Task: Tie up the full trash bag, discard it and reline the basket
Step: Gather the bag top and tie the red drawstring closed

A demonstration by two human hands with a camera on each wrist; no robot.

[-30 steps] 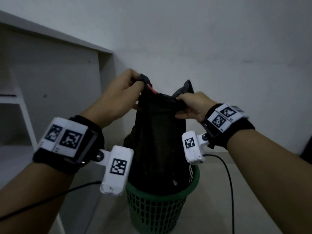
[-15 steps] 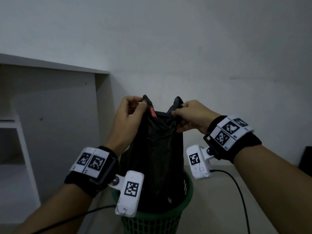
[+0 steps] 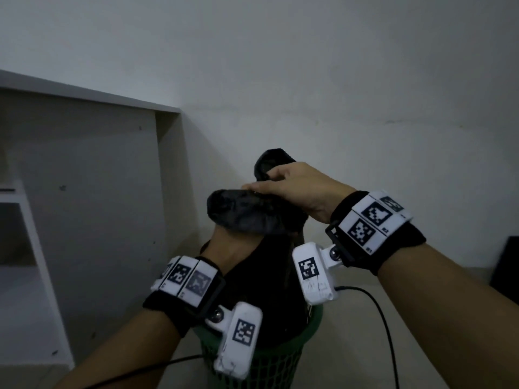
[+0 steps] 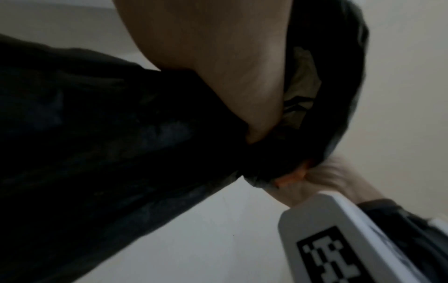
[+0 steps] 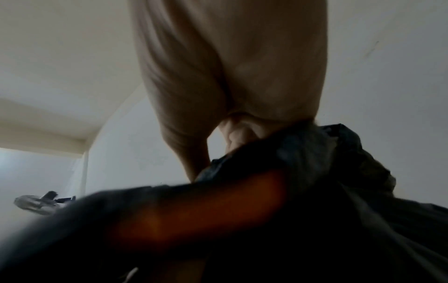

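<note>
A full black trash bag [image 3: 266, 290] stands up out of a green mesh basket [image 3: 280, 360]. My right hand [image 3: 295, 189] is on top and grips one black flap of the bag's mouth, which sticks up behind its fingers. My left hand [image 3: 224, 242] reaches up from below, its fingers hidden under the other flap, which lies folded across toward the right. In the left wrist view my left hand [image 4: 218, 57] holds gathered black plastic [image 4: 97, 134], with an orange scrap [image 4: 290, 176] at the twist. The right wrist view shows my right hand [image 5: 230, 57] curled on the bag [image 5: 339, 172].
A white shelf unit [image 3: 84, 192] stands close on the left, against the plain wall. Cables [image 3: 384, 318] hang from both wrist cameras beside the basket. A dark object [image 3: 505, 262] sits at the right edge on the floor.
The two flaps, held apart before, are now crossed. My right hand has moved left and over the left hand, and the left flap has folded across beneath it.
</note>
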